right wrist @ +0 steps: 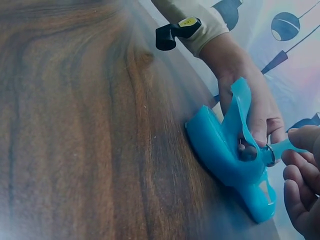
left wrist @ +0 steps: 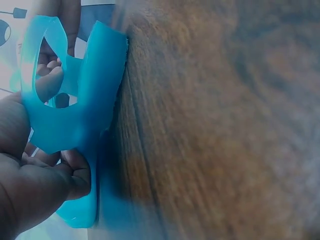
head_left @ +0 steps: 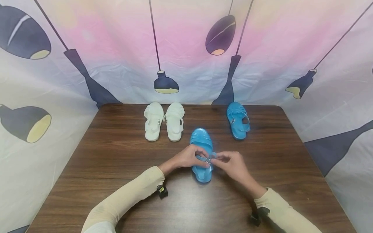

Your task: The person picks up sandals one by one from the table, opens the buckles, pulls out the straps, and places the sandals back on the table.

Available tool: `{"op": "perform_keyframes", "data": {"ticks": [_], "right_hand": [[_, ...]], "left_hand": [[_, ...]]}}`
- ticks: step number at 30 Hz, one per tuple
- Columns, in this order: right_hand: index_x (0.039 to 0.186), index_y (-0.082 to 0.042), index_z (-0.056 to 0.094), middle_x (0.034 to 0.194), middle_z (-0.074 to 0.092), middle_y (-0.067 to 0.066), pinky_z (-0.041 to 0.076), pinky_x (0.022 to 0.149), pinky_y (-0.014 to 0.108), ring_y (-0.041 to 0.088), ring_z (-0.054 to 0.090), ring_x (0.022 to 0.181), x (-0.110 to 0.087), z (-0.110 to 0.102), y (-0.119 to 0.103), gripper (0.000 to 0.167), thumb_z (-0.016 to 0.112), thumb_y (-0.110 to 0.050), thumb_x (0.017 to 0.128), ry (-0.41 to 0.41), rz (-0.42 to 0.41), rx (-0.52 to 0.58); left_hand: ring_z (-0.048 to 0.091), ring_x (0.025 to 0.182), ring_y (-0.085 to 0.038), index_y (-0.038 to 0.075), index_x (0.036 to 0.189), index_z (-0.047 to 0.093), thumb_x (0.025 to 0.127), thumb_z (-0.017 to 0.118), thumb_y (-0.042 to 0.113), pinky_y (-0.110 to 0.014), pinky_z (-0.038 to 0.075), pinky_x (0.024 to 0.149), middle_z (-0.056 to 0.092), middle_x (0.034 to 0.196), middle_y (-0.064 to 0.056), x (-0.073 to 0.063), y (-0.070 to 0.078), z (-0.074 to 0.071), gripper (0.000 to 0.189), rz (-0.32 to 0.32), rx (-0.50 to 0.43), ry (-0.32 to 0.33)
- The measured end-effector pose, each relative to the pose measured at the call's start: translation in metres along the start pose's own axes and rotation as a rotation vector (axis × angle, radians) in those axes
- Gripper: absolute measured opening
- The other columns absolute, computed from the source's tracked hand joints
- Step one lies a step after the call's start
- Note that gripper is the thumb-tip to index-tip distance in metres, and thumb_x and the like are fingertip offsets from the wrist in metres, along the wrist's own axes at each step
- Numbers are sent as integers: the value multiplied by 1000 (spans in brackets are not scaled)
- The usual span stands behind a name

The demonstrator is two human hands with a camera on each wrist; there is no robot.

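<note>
A blue sandal (head_left: 201, 137) lies on the table in front of me, toe pointing away. Its ankle strap runs through a small metal buckle (head_left: 208, 160), clearer in the right wrist view as a metal loop (right wrist: 270, 155). From the left side, my left hand (head_left: 190, 157) holds the strap by the buckle between thumb and fingers. My right hand (head_left: 233, 163) pinches the strap's free end (right wrist: 286, 148) between thumb and forefinger, just right of the buckle. In the left wrist view, the sandal's side (left wrist: 102, 80) partly covers the fingers.
A second blue sandal (head_left: 238, 111) stands at the table's back right. Two white sandals, one left (head_left: 152, 113) and one right (head_left: 175, 113), are side by side at the back. The brown wooden table (head_left: 116, 155) meets a printed cloth backdrop (head_left: 186, 48).
</note>
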State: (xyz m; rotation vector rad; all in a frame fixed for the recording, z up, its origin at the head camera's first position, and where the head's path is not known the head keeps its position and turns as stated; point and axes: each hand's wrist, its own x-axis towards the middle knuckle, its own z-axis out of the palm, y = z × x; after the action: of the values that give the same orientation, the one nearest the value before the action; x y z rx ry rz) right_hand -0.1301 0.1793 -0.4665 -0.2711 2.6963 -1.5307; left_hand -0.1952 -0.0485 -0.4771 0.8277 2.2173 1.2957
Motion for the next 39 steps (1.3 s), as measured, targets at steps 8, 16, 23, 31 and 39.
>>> {"op": "perform_keyframes", "data": {"ticks": [8,16,23,31,39], "right_hand": [[97,-14,82,91,78,-3,60,71,25,9,72,78,-4,-1,-5,19,87,-25,83,33,-31,-22],[96,-13,82,90,78,-3,60,70,24,7,73,78,-8,1,-6,17,87,-25,84,75,-65,-22],[94,-13,82,89,78,-3,60,69,23,6,73,78,-13,-2,-12,18,88,-25,82,133,-135,-33],[95,-15,82,91,78,-4,59,70,23,6,73,80,-10,-16,-17,20,88,-29,83,111,-147,-110],[98,-17,81,92,77,-5,60,74,29,10,72,84,-6,-35,0,24,84,-37,85,-22,-25,-158]], "left_hand": [[70,95,-7,10,105,76,83,87,21,-26,57,84,77,100,4,1,2,0,28,-17,-26,-10],[71,92,-8,8,105,76,82,87,18,-26,58,82,77,98,2,2,0,-1,27,-7,-46,-12],[70,93,-8,10,104,77,82,88,18,-27,57,83,77,98,3,0,-2,0,26,8,-51,-1],[68,96,-6,14,104,78,83,88,22,-27,56,86,77,99,8,-4,-1,1,25,-12,-28,-13],[68,96,-6,15,104,78,83,88,24,-27,56,85,76,98,9,-1,-1,2,25,-17,-16,-19]]}}
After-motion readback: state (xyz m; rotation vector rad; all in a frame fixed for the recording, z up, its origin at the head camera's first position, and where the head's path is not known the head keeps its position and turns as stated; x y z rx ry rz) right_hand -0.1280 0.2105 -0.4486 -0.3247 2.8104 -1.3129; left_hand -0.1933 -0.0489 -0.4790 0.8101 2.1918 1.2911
